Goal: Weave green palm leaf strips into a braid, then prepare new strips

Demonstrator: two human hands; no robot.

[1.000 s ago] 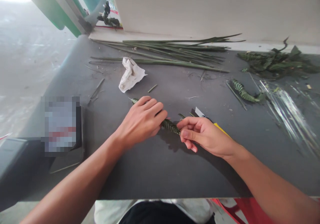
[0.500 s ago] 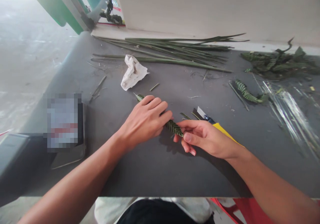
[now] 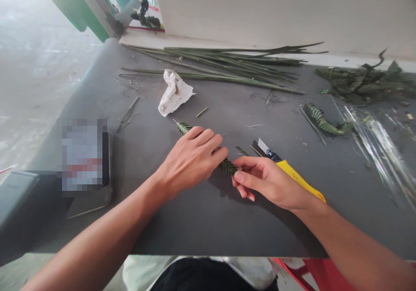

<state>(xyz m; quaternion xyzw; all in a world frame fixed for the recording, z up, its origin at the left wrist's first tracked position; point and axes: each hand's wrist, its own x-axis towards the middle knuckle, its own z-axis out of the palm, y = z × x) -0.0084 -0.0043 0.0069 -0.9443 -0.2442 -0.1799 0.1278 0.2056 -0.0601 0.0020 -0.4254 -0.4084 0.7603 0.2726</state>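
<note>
A green braided leaf piece (image 3: 183, 127) runs slantwise under my left hand (image 3: 195, 156), whose fingers are wrapped over its middle. The piece's thin tip sticks out at the upper left. At its lower right end, my right hand (image 3: 256, 177) pinches it between thumb and forefinger, the other fingers curled below. Just beyond my right hand lies a box cutter with a yellow handle (image 3: 297, 178) and its blade out, beside short dark leaf strips (image 3: 243, 151). The underside of the braided piece is hidden by my hands.
Long green strips (image 3: 227, 65) lie along the back of the grey table (image 3: 208, 230). Nearer are crumpled white paper (image 3: 175, 92) and a curled braided piece (image 3: 321, 119). Dark leaves (image 3: 367, 80) and clear plastic (image 3: 383, 152) are at right, a phone (image 3: 91, 204) at left.
My left hand has slid slightly right along the braided piece, covering more of its lower part. More of the yellow handle shows behind my right wrist. The view has shifted slightly.
</note>
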